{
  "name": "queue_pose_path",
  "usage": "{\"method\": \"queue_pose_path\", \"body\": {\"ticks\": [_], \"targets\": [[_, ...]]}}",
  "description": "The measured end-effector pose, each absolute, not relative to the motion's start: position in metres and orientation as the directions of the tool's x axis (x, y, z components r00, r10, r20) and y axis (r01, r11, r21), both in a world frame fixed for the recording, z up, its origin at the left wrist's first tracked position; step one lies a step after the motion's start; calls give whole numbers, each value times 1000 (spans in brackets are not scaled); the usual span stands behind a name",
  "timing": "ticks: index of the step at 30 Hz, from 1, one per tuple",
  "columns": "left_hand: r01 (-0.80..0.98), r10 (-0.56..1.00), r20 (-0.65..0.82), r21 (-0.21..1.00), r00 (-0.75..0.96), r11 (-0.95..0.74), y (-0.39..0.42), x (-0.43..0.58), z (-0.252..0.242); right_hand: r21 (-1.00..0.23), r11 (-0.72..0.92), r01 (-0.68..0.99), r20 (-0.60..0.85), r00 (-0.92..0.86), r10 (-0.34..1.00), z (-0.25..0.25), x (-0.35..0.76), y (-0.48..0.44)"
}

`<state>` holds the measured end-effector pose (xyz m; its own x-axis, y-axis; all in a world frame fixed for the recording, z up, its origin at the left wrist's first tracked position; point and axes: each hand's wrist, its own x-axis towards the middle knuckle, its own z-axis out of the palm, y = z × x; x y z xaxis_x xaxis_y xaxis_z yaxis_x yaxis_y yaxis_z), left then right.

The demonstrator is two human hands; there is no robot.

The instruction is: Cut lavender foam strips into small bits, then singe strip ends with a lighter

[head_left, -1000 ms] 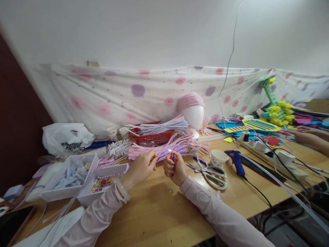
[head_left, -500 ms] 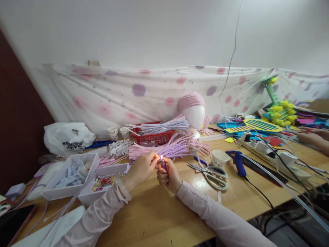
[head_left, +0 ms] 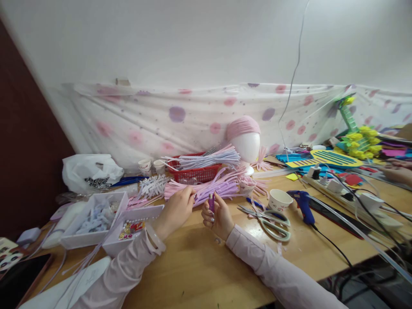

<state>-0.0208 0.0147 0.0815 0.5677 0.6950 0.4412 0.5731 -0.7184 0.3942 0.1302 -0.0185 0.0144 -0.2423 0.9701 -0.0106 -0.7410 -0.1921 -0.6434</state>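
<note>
My right hand [head_left: 219,217] is closed around a purple lighter [head_left: 211,202], held upright with no flame showing. A short way to its left, my left hand [head_left: 177,209] is closed, fingertips pinched together; whatever they hold is hidden or too small to name. Just behind both hands lies a bundle of pink and lilac fuzzy stems [head_left: 209,189]. To the right of my right hand rest open scissors [head_left: 268,221] with pale green handles. By my left wrist is a white tray [head_left: 111,248] of beads and small charms.
A red basket [head_left: 196,175] with pale stems stands behind, beside a white mannequin head [head_left: 246,146] in a pink cap. A paper cup [head_left: 279,200], blue glue gun [head_left: 303,207] and power strip [head_left: 341,195] are on the right. Another person's hand [head_left: 397,171] shows at the far right.
The lighter's flame has gone out. My hands have parted: the right moved a little right with the lighter, the left drew slightly back left. The view has shifted slightly.
</note>
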Motion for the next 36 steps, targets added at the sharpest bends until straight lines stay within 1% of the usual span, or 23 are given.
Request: {"method": "queue_pose_path", "body": {"ticks": [4,7,14,16,22,26,32,36], "targets": [[530,680,487,427,548,-733,14,-24,85,-687,-148,-711,-13,-193,981,17,129,-20],[542,690,485,429,537,-723,12,-25,87,-705,-173,-688,-42,-203,978,18,131,-20],[623,694,465,325,550,-711,12,-21,88,-695,-175,-697,-19,-226,974,22,138,-20],[625,692,468,319,550,-713,13,-20,86,-696,-172,-697,-8,-232,973,24,139,-22],[565,688,443,394,574,-725,11,-19,83,-682,-128,-720,-15,-161,987,33,144,-24],[568,692,417,396,589,-722,6,-18,85,-679,-115,-725,-15,-144,990,36,147,-23],[571,702,396,408,592,-712,4,-15,85,-709,-143,-690,3,-206,979,32,141,-23],[567,698,390,408,601,-716,4,-15,82,-733,-195,-652,-24,-262,965,27,132,-24]]}}
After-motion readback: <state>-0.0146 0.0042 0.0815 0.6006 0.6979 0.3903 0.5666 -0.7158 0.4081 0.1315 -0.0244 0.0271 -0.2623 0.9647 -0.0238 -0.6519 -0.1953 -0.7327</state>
